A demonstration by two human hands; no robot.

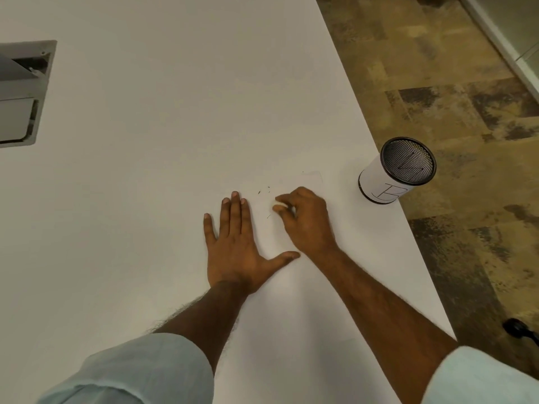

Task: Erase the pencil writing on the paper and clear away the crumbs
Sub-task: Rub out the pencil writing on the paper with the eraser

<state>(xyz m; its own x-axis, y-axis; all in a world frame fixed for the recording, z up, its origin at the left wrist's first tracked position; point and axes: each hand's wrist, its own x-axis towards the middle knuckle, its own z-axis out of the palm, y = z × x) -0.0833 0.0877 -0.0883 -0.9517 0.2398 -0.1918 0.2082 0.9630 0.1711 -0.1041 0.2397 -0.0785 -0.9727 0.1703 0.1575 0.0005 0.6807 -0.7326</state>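
Sleeves (131, 374): 2, pale, rolled back, at the bottom edge of your view.

Left hand (233, 246): laid flat, fingers straight and spread, thumb out to the right. It presses on the paper's left part and grips nothing.

Right hand (306, 220): fingers curled, thumb and forefinger pinching a small white eraser (280, 203) low over the sheet.

Paper (303, 180): white on the white table (131, 170), so its edges are faint. Only 1 far corner shows clearly, near the mesh pen cup (398, 170).

Crumbs (262, 191): a few dark specks on the sheet between your 2 hands, just left of the eraser tip and slightly beyond it. Your right hand is the nearer one.

Pencil writing: you cannot tell any remaining strokes from the specks. Judgement: the erasing looks nearly done, and a leftward or outward brush would clear the crumbs.
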